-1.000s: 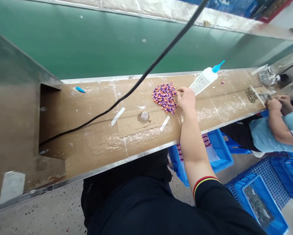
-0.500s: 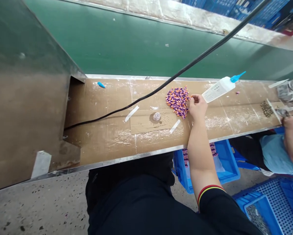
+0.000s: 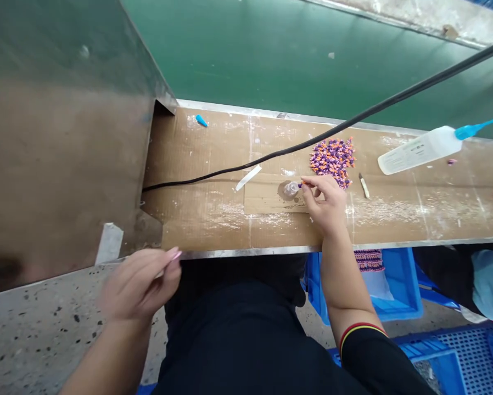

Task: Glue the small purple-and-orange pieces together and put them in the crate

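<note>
My right hand (image 3: 325,204) pinches a small purple and orange piece (image 3: 301,185) right beside a small clear container (image 3: 291,189). That container stands on a taped cardboard sheet (image 3: 267,197). Just behind the hand lies a pile of purple, orange and pink pieces (image 3: 332,156). My left hand (image 3: 141,282), blurred, is raised off the bench's front edge at the left, its thumb and fingertips closed together on a small pink thing (image 3: 176,255) too small to identify.
A white bottle with a blue nozzle (image 3: 421,149) lies at the right, near a small knife-like tool (image 3: 364,185). A black cable (image 3: 271,155) crosses above the bench. A blue cap (image 3: 201,120) lies at the back left. Blue bins (image 3: 415,285) stand below.
My right hand has moved left from the pile to the clear container, with a piece in its fingers. My left hand has come into view. The camera view has shifted.
</note>
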`<state>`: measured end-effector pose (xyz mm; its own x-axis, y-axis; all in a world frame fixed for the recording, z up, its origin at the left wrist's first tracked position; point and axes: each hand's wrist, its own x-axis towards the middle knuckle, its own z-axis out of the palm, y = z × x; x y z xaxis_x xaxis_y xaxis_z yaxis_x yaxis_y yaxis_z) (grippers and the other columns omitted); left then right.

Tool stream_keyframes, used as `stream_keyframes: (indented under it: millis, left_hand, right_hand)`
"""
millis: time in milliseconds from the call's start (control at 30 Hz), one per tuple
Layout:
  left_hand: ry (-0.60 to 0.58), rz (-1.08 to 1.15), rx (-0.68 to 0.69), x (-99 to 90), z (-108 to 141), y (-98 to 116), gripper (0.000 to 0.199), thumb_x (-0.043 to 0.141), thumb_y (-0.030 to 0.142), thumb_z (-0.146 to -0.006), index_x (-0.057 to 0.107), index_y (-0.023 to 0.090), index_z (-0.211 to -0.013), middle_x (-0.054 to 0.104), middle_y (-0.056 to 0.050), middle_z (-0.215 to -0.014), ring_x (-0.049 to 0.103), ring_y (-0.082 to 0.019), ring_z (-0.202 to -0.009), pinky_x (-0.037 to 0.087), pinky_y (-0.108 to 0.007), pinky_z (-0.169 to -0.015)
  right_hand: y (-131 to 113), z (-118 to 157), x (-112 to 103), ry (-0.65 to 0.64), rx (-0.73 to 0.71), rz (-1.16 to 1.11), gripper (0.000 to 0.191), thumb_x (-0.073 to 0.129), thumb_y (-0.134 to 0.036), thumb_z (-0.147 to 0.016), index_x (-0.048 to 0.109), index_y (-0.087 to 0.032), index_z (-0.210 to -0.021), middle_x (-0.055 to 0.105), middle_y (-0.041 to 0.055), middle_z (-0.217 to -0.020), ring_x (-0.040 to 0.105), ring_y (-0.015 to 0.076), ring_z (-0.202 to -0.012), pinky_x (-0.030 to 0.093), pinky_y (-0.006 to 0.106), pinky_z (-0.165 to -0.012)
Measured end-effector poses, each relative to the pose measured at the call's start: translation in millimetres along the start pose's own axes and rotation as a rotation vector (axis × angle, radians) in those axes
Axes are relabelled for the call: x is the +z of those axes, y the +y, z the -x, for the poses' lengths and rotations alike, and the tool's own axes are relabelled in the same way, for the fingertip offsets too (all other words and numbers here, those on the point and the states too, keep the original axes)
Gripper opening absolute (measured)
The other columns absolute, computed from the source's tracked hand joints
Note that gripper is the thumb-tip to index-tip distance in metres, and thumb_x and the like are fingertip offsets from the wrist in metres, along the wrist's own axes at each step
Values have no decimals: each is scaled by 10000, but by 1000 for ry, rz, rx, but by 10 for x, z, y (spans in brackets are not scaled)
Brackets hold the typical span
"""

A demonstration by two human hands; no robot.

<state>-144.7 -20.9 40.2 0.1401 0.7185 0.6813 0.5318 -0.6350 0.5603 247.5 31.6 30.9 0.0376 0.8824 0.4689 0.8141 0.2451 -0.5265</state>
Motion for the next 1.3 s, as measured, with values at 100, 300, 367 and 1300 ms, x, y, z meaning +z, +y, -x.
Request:
stream_keyframes:
  millis: [100, 300, 367, 1300]
  left_hand:
    - [-45, -85, 250, 212, -31, -26, 259, 773, 21, -871, 773, 199, -1059, 785, -11, -809, 707, -138, -633, 626, -258, -603]
    - [4, 68, 174, 594, -104, 151, 298, 729, -5, -886, 746, 180, -1119, 773, -15, -788, 705, -139, -612, 621, -253, -600]
    - [-7, 102, 161, 641, -105, 194, 273, 719, 1, -898, 741, 178, -1105, 781, -22, -806, 706, -137, -613, 620, -250, -605]
    - [-81, 541, -256, 1121, -47, 306, 210, 791, 113, -939, 846, 235, -1101, 852, -26, -969, 828, -152, -831, 691, -232, -756]
  right_hand:
    - [-12, -36, 43, -15, -69, -4, 172, 637, -298, -1048, 791, -288, -1123, 816, 58, -1031, 719, 224, -873, 608, 428, -841]
    - [18, -42, 93, -56, -25, 49, 203, 624, -301, -1046, 795, -289, -1155, 817, 62, -1041, 730, 240, -901, 611, 464, -889]
    - [16, -40, 92, -55, -24, 59, 208, 625, -314, -1042, 797, -285, -1155, 812, 63, -1024, 729, 237, -885, 617, 451, -870]
    - [250, 279, -93, 118, 318, 173, 206, 642, -386, -867, 741, -215, -925, 749, 35, -777, 637, 174, -626, 560, 321, -656]
